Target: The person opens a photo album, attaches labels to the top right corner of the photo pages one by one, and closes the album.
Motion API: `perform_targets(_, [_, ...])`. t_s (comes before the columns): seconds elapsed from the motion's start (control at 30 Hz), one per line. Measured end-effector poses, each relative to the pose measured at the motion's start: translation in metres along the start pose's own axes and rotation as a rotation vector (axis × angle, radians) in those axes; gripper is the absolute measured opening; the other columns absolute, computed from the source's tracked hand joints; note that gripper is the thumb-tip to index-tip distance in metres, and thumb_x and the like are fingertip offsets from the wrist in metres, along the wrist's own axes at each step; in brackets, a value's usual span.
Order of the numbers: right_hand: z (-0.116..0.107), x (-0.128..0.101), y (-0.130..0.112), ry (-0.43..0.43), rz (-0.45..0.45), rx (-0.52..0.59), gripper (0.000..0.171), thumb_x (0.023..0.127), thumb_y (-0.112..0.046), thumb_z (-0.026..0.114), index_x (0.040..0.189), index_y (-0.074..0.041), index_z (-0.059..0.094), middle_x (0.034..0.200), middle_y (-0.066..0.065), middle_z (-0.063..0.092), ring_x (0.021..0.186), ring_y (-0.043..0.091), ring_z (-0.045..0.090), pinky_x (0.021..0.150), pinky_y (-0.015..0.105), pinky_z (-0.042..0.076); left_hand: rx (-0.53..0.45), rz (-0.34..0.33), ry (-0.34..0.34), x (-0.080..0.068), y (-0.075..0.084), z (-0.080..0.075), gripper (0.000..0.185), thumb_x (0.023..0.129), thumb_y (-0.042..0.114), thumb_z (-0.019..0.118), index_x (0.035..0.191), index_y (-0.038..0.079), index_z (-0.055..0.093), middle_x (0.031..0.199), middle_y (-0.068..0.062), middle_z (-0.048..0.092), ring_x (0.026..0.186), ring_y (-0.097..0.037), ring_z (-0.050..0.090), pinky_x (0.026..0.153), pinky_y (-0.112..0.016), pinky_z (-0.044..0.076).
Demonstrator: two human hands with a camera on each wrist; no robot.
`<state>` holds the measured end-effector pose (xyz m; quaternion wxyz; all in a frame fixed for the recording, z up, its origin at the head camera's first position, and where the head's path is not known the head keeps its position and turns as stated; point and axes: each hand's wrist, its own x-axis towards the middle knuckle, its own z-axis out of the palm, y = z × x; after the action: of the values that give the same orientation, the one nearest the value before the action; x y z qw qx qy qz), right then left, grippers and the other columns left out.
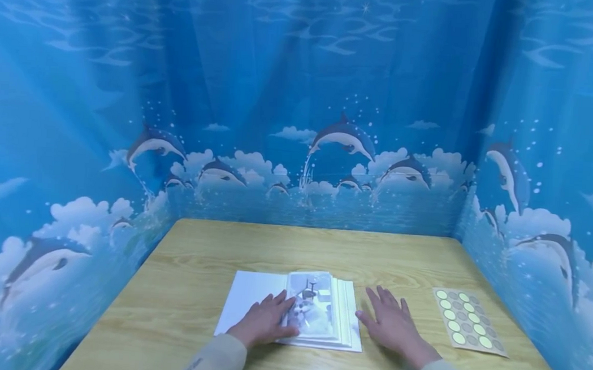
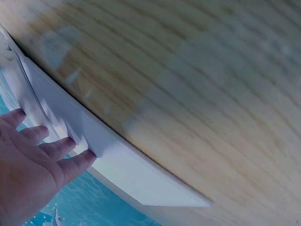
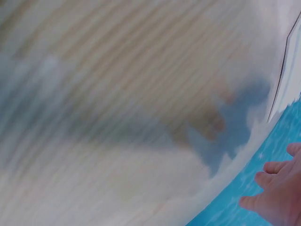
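Note:
A white photo album (image 1: 249,289) lies spread on the table, its plain inner cover on the left and a stack of sleeved pages on the right. The top page (image 1: 314,316) carries a greyish picture behind clear, glossy plastic. My left hand (image 1: 267,319) rests across the fold with fingers extended, its thumb on the lower edge of that page. In the left wrist view its fingertips (image 2: 88,154) touch the white cover (image 2: 122,172). To the right of the album, my right hand (image 1: 392,326) is held palm down with fingers spread, thumb close to the album's right edge, holding nothing.
A sheet of round stickers (image 1: 469,320), pale yellow-green and grey dots, lies at the table's right side. The wood-grain table (image 1: 211,242) is bordered by blue curtains (image 1: 261,92) printed with dolphins and clouds at the back and both sides.

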<state>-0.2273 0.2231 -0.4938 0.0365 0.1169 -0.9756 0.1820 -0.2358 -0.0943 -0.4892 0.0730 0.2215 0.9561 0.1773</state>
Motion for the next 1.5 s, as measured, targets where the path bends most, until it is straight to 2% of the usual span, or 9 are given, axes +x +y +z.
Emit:
perform_targets(0.27, [-0.021,-0.019,0.048,0.078,-0.01,-0.067,0.078,0.096,-0.052,0.058,0.147,0.003,0.039,0.149,0.036,0.034,0.136,0.055,0.03,0.105,0.078,0.014,0.01,-0.007,-0.014,0.002,0.001,-0.002,0.077,0.087,0.052,0.069,0.147,0.009,0.048,0.154,-0.018,0.038,0.137,-0.048,0.036,0.105,-0.07,0.032])
perform_targets(0.5, [-0.044,-0.044,0.104,0.102,0.041,-0.077,0.082,0.093,-0.049,0.063,0.145,0.009,0.038,0.145,0.042,0.031,0.132,0.059,0.028,0.1,0.08,0.016,0.012,-0.018,-0.024,0.003,0.0,-0.001,0.077,0.086,0.052,0.07,0.147,0.01,0.048,0.154,-0.018,0.039,0.137,-0.048,0.036,0.105,-0.069,0.033])
perform_targets(0.77, [-0.06,-0.074,0.165,0.059,0.115,-0.089,0.092,0.091,-0.053,0.064,0.147,0.012,0.03,0.143,0.046,0.025,0.128,0.064,0.026,0.094,0.083,0.018,0.027,-0.02,-0.021,0.004,0.0,-0.002,0.078,0.085,0.053,0.07,0.146,0.01,0.048,0.153,-0.018,0.039,0.136,-0.048,0.037,0.104,-0.069,0.034])
perform_targets(0.93, [-0.063,-0.085,0.193,0.023,0.133,-0.114,0.097,0.088,-0.055,0.067,0.144,0.016,0.031,0.14,0.048,0.027,0.123,0.066,0.03,0.089,0.084,0.025,0.016,-0.03,-0.03,0.004,0.0,-0.002,0.078,0.086,0.053,0.07,0.147,0.011,0.048,0.154,-0.018,0.038,0.137,-0.048,0.036,0.105,-0.069,0.033])
perform_targets(1.17, [-0.069,-0.083,0.214,-0.128,0.189,-0.097,0.101,0.09,-0.063,0.059,0.143,0.018,0.031,0.136,0.051,0.026,0.12,0.069,0.032,0.085,0.078,0.036,0.011,-0.033,-0.025,0.003,0.002,-0.004,0.078,0.085,0.053,0.071,0.146,0.011,0.048,0.154,-0.018,0.039,0.137,-0.047,0.036,0.105,-0.068,0.033])
perform_targets(1.33, [-0.071,-0.078,0.219,-0.198,0.216,-0.101,0.105,0.089,-0.068,0.056,0.142,0.019,0.031,0.136,0.051,0.027,0.119,0.069,0.033,0.083,0.083,0.03,0.011,-0.044,-0.031,0.003,0.004,-0.003,0.078,0.085,0.053,0.07,0.147,0.012,0.048,0.155,-0.016,0.038,0.138,-0.046,0.036,0.106,-0.068,0.033])
perform_targets(1.5, [-0.07,-0.074,0.22,-0.232,0.242,-0.103,0.107,0.087,-0.07,0.057,0.141,0.019,0.032,0.135,0.049,0.032,0.117,0.067,0.036,0.081,0.086,0.026,0.003,-0.056,-0.027,0.002,0.004,-0.003,0.078,0.085,0.053,0.07,0.147,0.012,0.048,0.155,-0.016,0.038,0.138,-0.046,0.036,0.107,-0.068,0.032])
